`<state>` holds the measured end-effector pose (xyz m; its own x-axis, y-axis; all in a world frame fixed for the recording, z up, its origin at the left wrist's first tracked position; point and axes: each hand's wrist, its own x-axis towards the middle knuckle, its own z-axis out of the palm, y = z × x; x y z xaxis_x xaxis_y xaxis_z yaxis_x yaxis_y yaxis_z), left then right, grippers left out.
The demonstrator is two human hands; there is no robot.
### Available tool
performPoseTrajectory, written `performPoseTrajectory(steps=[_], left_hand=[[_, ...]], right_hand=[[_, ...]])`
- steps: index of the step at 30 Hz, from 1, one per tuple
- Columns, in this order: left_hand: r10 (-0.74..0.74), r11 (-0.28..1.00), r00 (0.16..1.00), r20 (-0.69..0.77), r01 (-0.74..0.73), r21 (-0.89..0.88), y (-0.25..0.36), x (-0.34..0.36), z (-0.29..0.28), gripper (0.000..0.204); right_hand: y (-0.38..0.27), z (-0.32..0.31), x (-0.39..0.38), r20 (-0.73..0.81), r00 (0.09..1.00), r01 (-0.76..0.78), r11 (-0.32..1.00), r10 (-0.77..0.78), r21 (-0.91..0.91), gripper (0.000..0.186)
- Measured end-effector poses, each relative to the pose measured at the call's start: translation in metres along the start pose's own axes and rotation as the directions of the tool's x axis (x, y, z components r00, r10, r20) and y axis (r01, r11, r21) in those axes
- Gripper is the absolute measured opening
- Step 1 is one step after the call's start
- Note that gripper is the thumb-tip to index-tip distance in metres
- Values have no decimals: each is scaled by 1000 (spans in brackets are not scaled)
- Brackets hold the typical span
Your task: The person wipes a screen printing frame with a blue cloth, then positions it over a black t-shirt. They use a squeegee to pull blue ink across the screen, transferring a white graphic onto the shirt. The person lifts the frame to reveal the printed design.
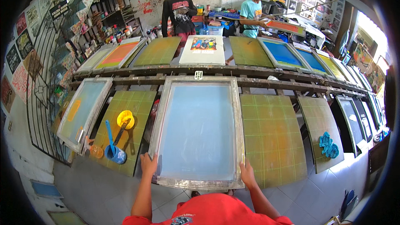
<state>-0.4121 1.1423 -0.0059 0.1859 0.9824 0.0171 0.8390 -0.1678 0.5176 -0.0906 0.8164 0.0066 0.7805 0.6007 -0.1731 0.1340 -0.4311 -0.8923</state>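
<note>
A: Progress?

B: Blue-meshed screen (198,129) at the bench's (287,84) near edge; left hand (148,164) and right hand (248,174) grasp its lower side edges. No wet ink seen on it; its use seems undone. Far edge: white board (187,56) with multicolour print (204,43), apparently complete.

A: Containers?

B: Left green board (112,112): yellow tub (131,123), yellow inside; blue pot (119,157) near the board's lower edge, contents unclear.

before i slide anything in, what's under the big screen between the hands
The screen covers whatever lies directly beneath it, so that cannot be seen. Beyond its near edge, floor tiles show. The left hand and right hand hold its sides.
</note>
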Motion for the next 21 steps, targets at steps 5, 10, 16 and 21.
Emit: performPoseTrajectory(steps=[5,10,16,21], left_hand=[[37,999,999,-14,-37,-1,-8,3,3,63],[34,998,999,32,-32,-63,-12,1,-4,61],[53,996,997,49,-49,-78,-21,-25,-16,60],[25,998,997,76,-21,-51,-36,-46,-19,62]], right_hand=[[0,0,0,-38,999,28,999,-29,-30,55],[14,-5,-3,-63,990,131,991,-128,38,54],[35,-57,-3,-191,976,56,968,-105,-246,52],[65,-103,-2,-413,897,-88,851,-158,-517,56]])
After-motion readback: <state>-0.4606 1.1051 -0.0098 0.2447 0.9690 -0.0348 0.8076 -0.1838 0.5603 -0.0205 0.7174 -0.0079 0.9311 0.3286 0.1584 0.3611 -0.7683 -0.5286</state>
